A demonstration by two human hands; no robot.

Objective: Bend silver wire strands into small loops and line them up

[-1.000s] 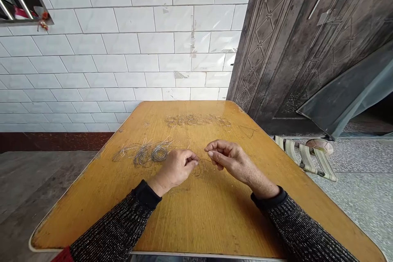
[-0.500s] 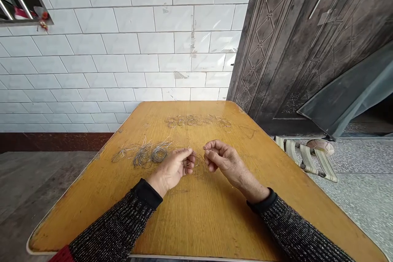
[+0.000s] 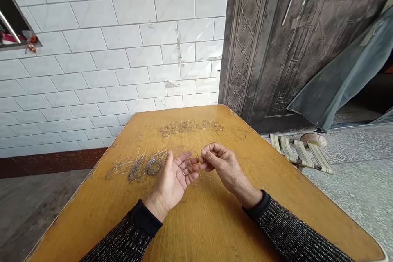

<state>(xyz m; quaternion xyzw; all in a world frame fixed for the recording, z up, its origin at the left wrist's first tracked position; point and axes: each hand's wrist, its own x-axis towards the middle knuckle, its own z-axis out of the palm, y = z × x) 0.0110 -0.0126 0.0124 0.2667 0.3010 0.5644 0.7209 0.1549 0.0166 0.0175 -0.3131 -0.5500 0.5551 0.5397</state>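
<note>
Thumb and forefinger of my right hand (image 3: 222,166) pinch a thin wire (image 3: 199,142), part of which sticks up past the fingertips. My left hand (image 3: 176,176) is palm up with its fingers spread, right beside the right fingertips. A thin bent strand passes behind the left fingers; whether it touches them I cannot tell. Left of my left hand lie a coil of grey wire (image 3: 155,163) and a looser wire bundle (image 3: 136,168) on the wooden table (image 3: 208,221). Farther back, a row of small wire loops (image 3: 187,127) stretches across the table.
A single bent wire (image 3: 241,133) lies near the table's right edge. Beyond the far edge stands a white tiled wall (image 3: 123,69), with a dark carved door (image 3: 260,57) to the right. A low striped stool (image 3: 302,151) is on the floor at right.
My left hand has gone from a pinch to spread fingers, palm turned up. My right hand still pinches the wire. The view has turned toward the right.
</note>
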